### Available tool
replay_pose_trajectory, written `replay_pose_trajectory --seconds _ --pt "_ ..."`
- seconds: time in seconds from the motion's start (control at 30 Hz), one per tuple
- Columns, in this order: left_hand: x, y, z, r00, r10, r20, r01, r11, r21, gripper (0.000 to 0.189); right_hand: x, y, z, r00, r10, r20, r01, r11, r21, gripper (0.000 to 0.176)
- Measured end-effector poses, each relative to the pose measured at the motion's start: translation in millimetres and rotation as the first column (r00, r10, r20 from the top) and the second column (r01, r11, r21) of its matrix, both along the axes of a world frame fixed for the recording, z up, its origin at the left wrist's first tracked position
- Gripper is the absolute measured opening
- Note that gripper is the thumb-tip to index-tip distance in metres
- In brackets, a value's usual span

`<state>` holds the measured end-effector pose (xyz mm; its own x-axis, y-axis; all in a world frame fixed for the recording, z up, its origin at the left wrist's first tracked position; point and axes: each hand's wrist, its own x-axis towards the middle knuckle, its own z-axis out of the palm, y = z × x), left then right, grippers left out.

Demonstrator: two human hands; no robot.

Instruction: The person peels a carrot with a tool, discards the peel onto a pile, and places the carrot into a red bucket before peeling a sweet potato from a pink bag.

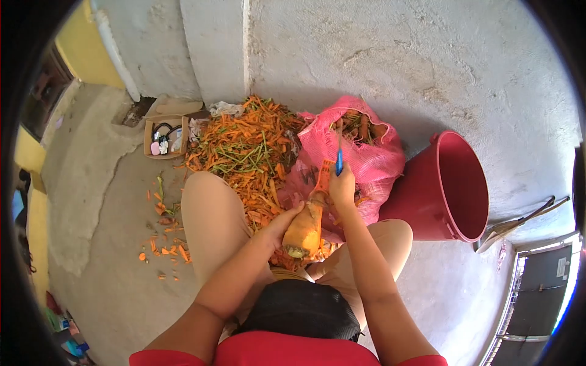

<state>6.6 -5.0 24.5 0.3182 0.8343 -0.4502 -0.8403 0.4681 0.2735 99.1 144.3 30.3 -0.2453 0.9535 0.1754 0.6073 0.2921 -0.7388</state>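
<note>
I see a thick, pale-orange carrot (303,230) at centre, left hand (279,224) wrapped round it, right hand (343,188) gripping blue tool (339,162)

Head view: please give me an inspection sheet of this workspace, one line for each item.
Surface: bare concrete floor, stained.
Job's things: carrot, blue-handled peeler, pink mesh sack with carrots, red bucket.
Clutter: pile of peels, cardboard box.
Hands: left hand holds the carrot; right hand grips the peeler.
Cables: nothing seen.
Surroundings: rough wall.
</note>
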Motion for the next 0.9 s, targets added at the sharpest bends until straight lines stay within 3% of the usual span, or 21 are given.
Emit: replay_pose_trajectory --seconds 0.1,0.13,0.17,0.23,0.33,0.43,0.53,0.6,0.63,0.67,0.73,0.83,0.9 --pt "-6.9 4.1 -8.7 1.0 0.001 0.022 0.0 0.998 -0.055 0.04 7.8 24.1 -31.1 0.979 -0.173 -0.108 0.184 0.978 0.102 0.019" --pt "-8.8 2.2 -7.2 1.0 -0.005 0.001 0.005 0.999 -0.043 0.04 18.8 41.2 -40.7 0.955 -0.238 -0.175 0.234 0.971 -0.046 0.017" --pt "-9.4 -0.1 -4.1 1.0 -0.015 -0.021 0.014 1.0 -0.027 0.04 27.1 56.8 -48.7 0.894 -0.448 -0.013 0.446 0.891 -0.08 0.018" --pt "-8.4 -3.7 10.1 0.997 -0.021 -0.071 0.018 0.999 -0.033 0.04 49.7 69.9 -48.4 0.828 -0.558 -0.051 0.557 0.83 -0.042 0.024" --pt "-9.6 -1.4 2.6 0.998 -0.035 -0.058 0.033 0.999 -0.029 0.04 61.4 63.5 -34.8 0.857 -0.492 -0.152 0.494 0.869 -0.028 0.025" --pt "-9.4 5.2 0.4 0.994 0.028 -0.109 -0.047 0.983 -0.176 0.039 47.5 32.9 -26.5 0.915 -0.32 -0.246 0.305 0.947 -0.099 0.019" --pt "-9.1 8.9 -19.8 0.994 0.084 0.075 -0.077 0.992 -0.099 0.039 20.0 -21.3 9.3 0.905 -0.173 -0.388 0.073 0.963 -0.259 0.013" --pt "-7.9 8.9 -24.4 0.991 0.07 0.113 -0.066 0.997 -0.042 0.038 4.6 -51.1 34.1 0.902 -0.145 -0.406 0.018 0.953 -0.302 0.01" --pt "-7.4 9.2 -25.4 0.99 0.062 0.13 -0.063 0.998 0.006 0.038 1.6 -56.8 34.9 0.942 -0.089 -0.325 0.022 0.979 -0.204 0.011" --pt "-6.5 9.9 -25.6 0.988 0.051 0.148 -0.059 0.997 0.056 0.038 -0.1 -63.6 39.5 0.948 -0.105 -0.301 0.021 0.962 -0.271 0.012" --pt "-4.6 7.0 -5.9 0.997 0.045 0.069 -0.047 0.999 0.023 0.043 -0.1 -69.1 40.2 0.975 -0.086 -0.204 0.045 0.98 -0.196 0.014" --pt "-5.7 4.9 -13.0 0.999 -0.037 0.032 0.036 0.999 0.026 0.045 4.6 -59.0 27.1 0.995 -0.09 -0.035 0.091 0.995 0.035 0.015" --pt "-7.3 4.4 -14.3 0.994 -0.109 0.016 0.108 0.994 0.032 0.044 11.9 -30.1 23.9 0.974 -0.225 0.011 0.224 0.972 0.071 0.016"
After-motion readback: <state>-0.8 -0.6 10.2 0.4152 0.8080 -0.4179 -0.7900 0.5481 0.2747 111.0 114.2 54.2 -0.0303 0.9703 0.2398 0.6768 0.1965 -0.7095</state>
